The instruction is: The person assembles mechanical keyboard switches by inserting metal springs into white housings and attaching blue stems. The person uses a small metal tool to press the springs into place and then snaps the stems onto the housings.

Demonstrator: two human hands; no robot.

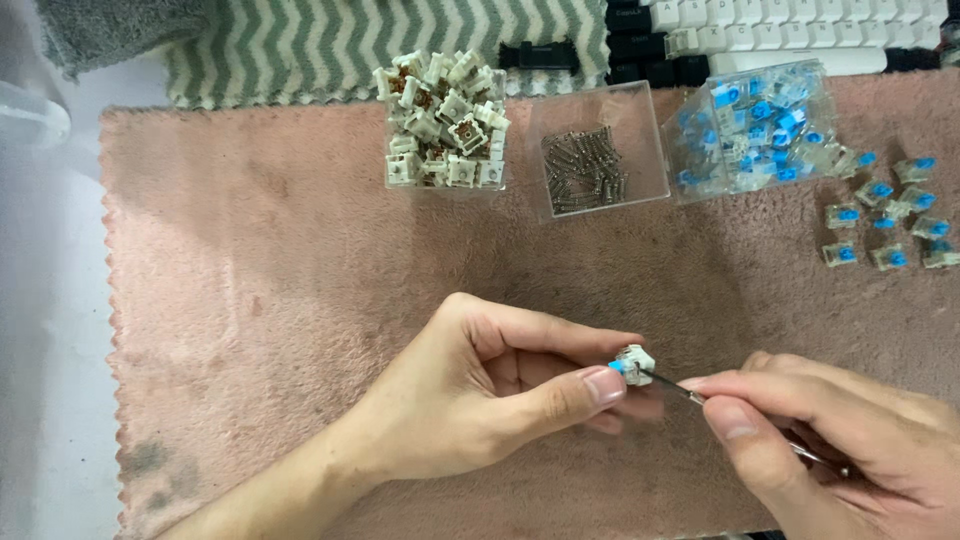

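Nearest: right hand [850, 440] closed in a pinch on a thin metal tool [690, 392], tip touching the small white keyboard switch with blue stem [633, 364]. Left hand [480, 400] grips that switch btwn thumb and forefinger, held just above the pink fleece mat [250, 300] on the surface.

Risks, judged: the tool tip could slip off the housing and jab the left thumb, w/ fingers so close. If the pinch loosens, the switch could pop apart and small bits drop into the mat pile, hard to spot.

Farther: loose blue-stem switches [885, 215] at right, near mat edge; a sleeve sweep could scatter them. Beyond, three clear plastic boxes: white housings heaped over the rim [445, 120], metal springs [585, 168], blue-stem switches [755, 130]. A bump could spill the heaped one.
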